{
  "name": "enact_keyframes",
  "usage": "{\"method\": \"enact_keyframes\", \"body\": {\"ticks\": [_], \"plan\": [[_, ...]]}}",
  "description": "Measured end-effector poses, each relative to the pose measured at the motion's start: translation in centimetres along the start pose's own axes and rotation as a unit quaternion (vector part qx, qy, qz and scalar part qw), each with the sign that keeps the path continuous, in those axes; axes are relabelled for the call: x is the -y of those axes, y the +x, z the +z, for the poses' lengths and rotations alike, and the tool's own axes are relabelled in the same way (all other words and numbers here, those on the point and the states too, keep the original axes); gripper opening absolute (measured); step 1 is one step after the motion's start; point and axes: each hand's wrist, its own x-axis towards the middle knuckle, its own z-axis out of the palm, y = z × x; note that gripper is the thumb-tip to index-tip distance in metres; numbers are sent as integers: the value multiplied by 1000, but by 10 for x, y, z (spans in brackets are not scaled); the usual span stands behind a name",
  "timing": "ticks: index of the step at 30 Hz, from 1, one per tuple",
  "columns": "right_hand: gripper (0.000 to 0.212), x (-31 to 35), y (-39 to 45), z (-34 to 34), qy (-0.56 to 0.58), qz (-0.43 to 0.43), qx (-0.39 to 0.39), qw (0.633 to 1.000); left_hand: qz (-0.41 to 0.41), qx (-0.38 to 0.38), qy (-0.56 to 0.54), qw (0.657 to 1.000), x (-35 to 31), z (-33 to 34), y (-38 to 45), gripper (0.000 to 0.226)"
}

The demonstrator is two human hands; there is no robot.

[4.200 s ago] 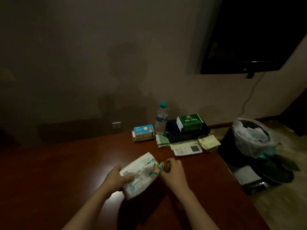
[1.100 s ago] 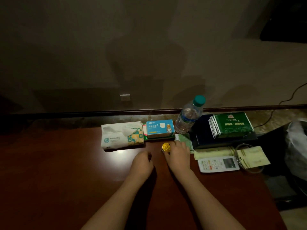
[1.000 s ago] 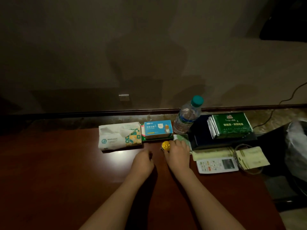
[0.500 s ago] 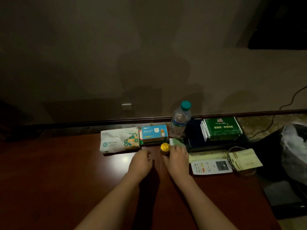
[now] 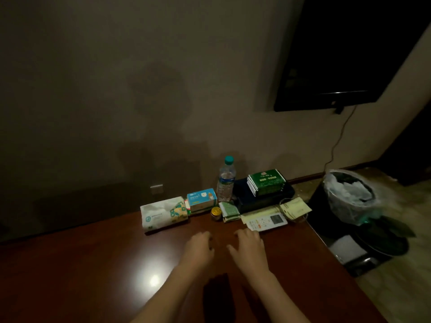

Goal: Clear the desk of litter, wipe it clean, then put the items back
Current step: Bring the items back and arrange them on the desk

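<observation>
A row of items lines the far edge of the dark red desk (image 5: 93, 264): a white tissue pack (image 5: 163, 213), a blue box (image 5: 202, 199), a small gold-lidded jar (image 5: 216, 213), green sachets (image 5: 229, 209), a water bottle (image 5: 225, 179), a white remote (image 5: 267, 221) and green packets (image 5: 267, 181) on a dark case. My left hand (image 5: 198, 249) and my right hand (image 5: 250, 249) hover over the desk in front of the row, both holding nothing, fingers spread. The right fingertips are just short of the remote.
A bin lined with a clear bag (image 5: 349, 197) stands on the floor right of the desk, beside a black tray. A dark TV (image 5: 349, 54) hangs on the wall with a cable running down. Yellow paper slips (image 5: 295, 207) lie at the desk's right edge.
My right hand let go of the gold-lidded jar, which now stands by the blue box. Both hands pulled back towards me. Earlier the left hand set the tissue pack down at the row's left end.
</observation>
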Motion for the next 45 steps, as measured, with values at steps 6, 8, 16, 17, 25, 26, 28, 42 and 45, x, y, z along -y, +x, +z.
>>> {"method": "enact_keyframes", "body": {"ticks": [6,8,16,17,25,26,28,42,45], "plan": [[41,-4,-102,-4,15,86,-49,995,74,50,15,996,-8,13,-65,29],[41,-10,-134,-9,23,116,-65,991,104,65,22,992,-20,16,-86,29],[40,-69,-269,-43,55,273,-178,944,254,124,34,959,-124,59,-156,33],[39,-80,-292,-47,63,300,-190,933,277,135,43,950,-143,71,-170,33],[32,-152,-545,-47,80,551,-299,775,484,304,105,814,-279,201,-354,26],[32,-157,-582,-40,82,586,-303,747,506,326,116,790,-291,220,-385,28],[32,-164,-654,-22,85,642,-304,699,539,369,130,746,-309,260,-450,29],[33,-147,-906,78,169,836,-323,411,659,463,272,527,-310,420,-693,37],[34,-149,-922,102,205,853,-323,354,657,483,307,491,-306,451,-716,35]]}}
